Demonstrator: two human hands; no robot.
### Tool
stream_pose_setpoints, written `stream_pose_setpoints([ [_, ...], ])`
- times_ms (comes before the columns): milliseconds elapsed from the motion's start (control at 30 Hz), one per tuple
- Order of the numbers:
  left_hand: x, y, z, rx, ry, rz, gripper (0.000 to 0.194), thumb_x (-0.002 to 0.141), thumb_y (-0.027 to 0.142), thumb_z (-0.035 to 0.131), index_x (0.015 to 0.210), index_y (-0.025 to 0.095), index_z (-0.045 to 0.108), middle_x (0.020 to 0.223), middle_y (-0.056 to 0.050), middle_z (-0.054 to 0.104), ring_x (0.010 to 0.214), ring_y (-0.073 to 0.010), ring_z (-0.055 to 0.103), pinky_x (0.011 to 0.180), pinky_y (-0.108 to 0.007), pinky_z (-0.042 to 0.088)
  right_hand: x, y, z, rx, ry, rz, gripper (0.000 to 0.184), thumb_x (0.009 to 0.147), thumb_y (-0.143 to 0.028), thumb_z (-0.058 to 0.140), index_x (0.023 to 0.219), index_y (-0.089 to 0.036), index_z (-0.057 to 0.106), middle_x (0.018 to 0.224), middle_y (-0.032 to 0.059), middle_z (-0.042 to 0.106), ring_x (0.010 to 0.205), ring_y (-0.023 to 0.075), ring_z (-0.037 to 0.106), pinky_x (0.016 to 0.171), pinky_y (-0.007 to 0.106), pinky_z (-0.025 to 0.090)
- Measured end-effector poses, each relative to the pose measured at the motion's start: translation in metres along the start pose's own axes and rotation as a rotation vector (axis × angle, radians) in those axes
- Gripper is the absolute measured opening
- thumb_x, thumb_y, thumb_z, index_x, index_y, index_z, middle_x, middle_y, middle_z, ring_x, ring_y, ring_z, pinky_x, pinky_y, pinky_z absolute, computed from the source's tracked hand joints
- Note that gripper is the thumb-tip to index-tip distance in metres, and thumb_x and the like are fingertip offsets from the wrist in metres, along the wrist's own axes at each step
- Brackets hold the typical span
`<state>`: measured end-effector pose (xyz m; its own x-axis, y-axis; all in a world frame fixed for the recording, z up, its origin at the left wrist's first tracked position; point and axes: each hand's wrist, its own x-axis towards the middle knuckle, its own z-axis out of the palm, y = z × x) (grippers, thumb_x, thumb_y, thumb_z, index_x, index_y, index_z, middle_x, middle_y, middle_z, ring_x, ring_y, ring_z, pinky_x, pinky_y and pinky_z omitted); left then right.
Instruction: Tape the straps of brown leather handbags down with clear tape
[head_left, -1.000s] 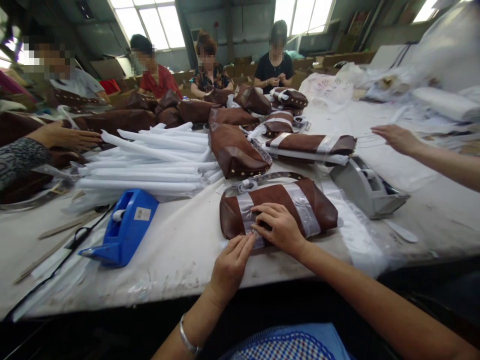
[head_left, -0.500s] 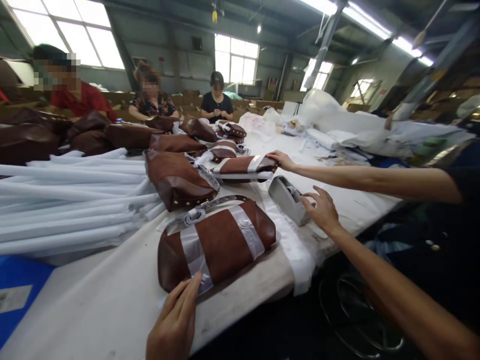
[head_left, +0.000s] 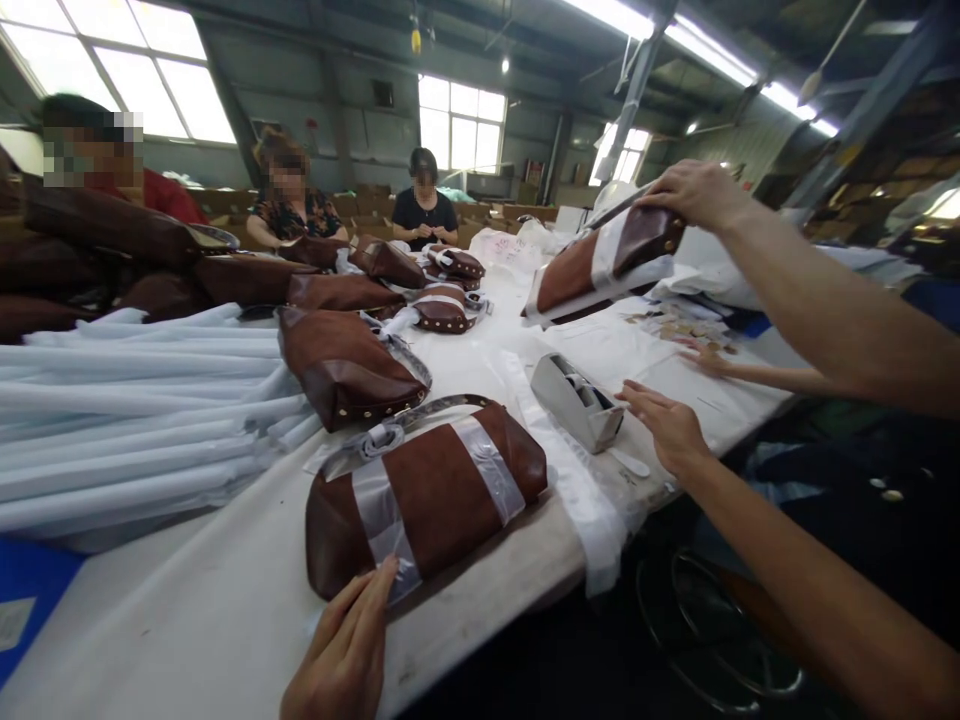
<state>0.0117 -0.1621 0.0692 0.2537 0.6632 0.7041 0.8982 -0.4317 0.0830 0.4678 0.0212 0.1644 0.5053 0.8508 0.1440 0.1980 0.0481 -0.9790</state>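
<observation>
A brown handbag (head_left: 446, 500) lies on the table before me, with two clear tape strips round it and its wrapped strap behind. My left hand (head_left: 345, 635) touches the lower end of the left strip with its fingers stretched out close together; the thumb is hidden. Right of the bag stands a grey tape dispenser (head_left: 574, 400). My right hand (head_left: 667, 425) is open beside its front end, fingertips close to it; I cannot tell whether they touch. A co-worker's hand (head_left: 697, 195) holds another taped handbag (head_left: 600, 262) in the air beyond the dispenser.
More brown handbags (head_left: 349, 365) sit behind and at the left. A stack of white paper rolls (head_left: 150, 420) fills the left side, near a blue box (head_left: 34, 600). The co-worker's other hand (head_left: 709, 360) rests on the table at the right. Several people are across the table.
The co-worker has lifted the second handbag off the table, up and to the right. My right hand has drawn slightly right from the dispenser. My left hand stays at the bag.
</observation>
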Motion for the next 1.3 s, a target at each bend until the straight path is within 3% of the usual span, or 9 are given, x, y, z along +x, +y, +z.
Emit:
stream_pose_setpoints([
  [167, 0.000, 0.001, 0.000, -0.016, 0.016, -0.013, 0.060, 0.094, 0.007, 0.052, 0.151, 0.022, 0.038, 0.118, -0.002, 0.073, 0.105, -0.0147, 0.067, 0.101, -0.025, 0.051, -0.027, 0.025, -0.028, 0.028, -0.130, 0.260, 0.040, 0.064, -0.051, 0.082, 0.086, -0.018, 0.076, 0.095, 0.0118, 0.075, 0.079, 0.0225, 0.071, 0.071, 0.036, 0.062],
  [300, 0.000, -0.001, -0.001, -0.029, 0.022, 0.000, 0.060, 0.094, 0.008, 0.052, 0.150, 0.023, 0.040, 0.117, -0.001, 0.073, 0.103, -0.0151, 0.068, 0.100, -0.024, 0.051, -0.024, 0.053, -0.028, -0.108, -0.133, 0.211, 0.040, 0.063, -0.053, 0.079, 0.084, -0.019, 0.076, 0.077, 0.0067, 0.073, 0.060, 0.0165, 0.063, 0.061, 0.033, 0.059],
  [433, 0.002, 0.000, -0.002, -0.021, 0.009, 0.005, 0.060, 0.094, 0.008, 0.051, 0.151, 0.023, 0.039, 0.118, 0.000, 0.073, 0.105, -0.0155, 0.067, 0.102, -0.025, 0.048, -0.023, 0.059, -0.035, -0.266, -0.082, 0.119, 0.032, 0.065, -0.048, 0.076, 0.075, -0.018, 0.075, 0.067, 0.0039, 0.070, 0.052, 0.0147, 0.056, 0.055, 0.030, 0.052],
  [533, 0.004, 0.003, -0.003, -0.018, 0.024, -0.009, 0.058, 0.095, 0.009, 0.052, 0.150, 0.024, 0.040, 0.117, 0.001, 0.073, 0.101, -0.0145, 0.068, 0.101, -0.023, 0.047, -0.035, 0.044, -0.053, -0.449, -0.154, -0.097, 0.024, 0.073, -0.040, 0.071, 0.083, -0.021, 0.079, 0.073, 0.0040, 0.072, 0.061, 0.0178, 0.061, 0.064, 0.032, 0.053],
  [667, 0.007, 0.006, -0.006, -0.011, 0.000, -0.115, 0.055, 0.094, 0.012, 0.052, 0.147, 0.026, 0.045, 0.117, 0.000, 0.073, 0.094, -0.0129, 0.070, 0.089, -0.020, 0.052, -0.065, -0.001, -0.057, -0.749, -0.510, -0.658, 0.026, 0.090, -0.030, 0.055, 0.103, -0.027, 0.077, 0.092, 0.0048, 0.076, 0.079, 0.0204, 0.069, 0.075, 0.033, 0.053],
  [833, 0.009, 0.009, -0.009, -0.031, -0.073, -0.211, 0.064, 0.090, 0.009, 0.055, 0.149, 0.027, 0.041, 0.118, -0.001, 0.072, 0.096, -0.0131, 0.070, 0.086, -0.020, 0.056, -0.114, -0.063, 0.004, -0.666, -0.935, -0.969, 0.025, 0.097, -0.025, 0.053, 0.107, -0.029, 0.075, 0.090, 0.0028, 0.076, 0.075, 0.0150, 0.069, 0.068, 0.026, 0.051],
  [1000, 0.009, 0.013, -0.009, -0.140, -0.137, -0.316, 0.075, 0.085, 0.002, 0.056, 0.152, 0.027, 0.034, 0.120, -0.002, 0.071, 0.104, -0.0145, 0.067, 0.091, -0.023, 0.057, -0.157, -0.089, 0.091, -0.481, -1.330, -1.032, 0.020, 0.096, -0.033, 0.057, 0.097, -0.026, 0.075, 0.076, 0.0020, 0.072, 0.067, 0.0132, 0.065, 0.062, 0.024, 0.047],
  [1133, 0.012, 0.015, -0.011, -0.202, -0.119, -0.325, 0.079, 0.085, 0.000, 0.053, 0.155, 0.028, 0.027, 0.121, -0.003, 0.071, 0.105, -0.0154, 0.066, 0.090, -0.025, 0.058, -0.172, -0.092, 0.159, -0.455, -1.451, -1.127, 0.026, 0.095, -0.039, 0.058, 0.081, -0.024, 0.074, 0.072, 0.0006, 0.071, 0.066, 0.0126, 0.064, 0.059, 0.023, 0.043],
  [1300, 0.013, 0.017, -0.011, -0.232, -0.068, -0.346, 0.077, 0.088, 0.001, 0.051, 0.156, 0.027, 0.025, 0.118, -0.004, 0.070, 0.104, -0.0154, 0.066, 0.093, -0.026, 0.058, -0.176, -0.091, 0.224, -0.742, -1.530, -1.298, 0.021, 0.091, -0.035, 0.061, 0.082, -0.025, 0.077, 0.077, 0.0014, 0.075, 0.068, 0.0161, 0.066, 0.056, 0.027, 0.035],
])
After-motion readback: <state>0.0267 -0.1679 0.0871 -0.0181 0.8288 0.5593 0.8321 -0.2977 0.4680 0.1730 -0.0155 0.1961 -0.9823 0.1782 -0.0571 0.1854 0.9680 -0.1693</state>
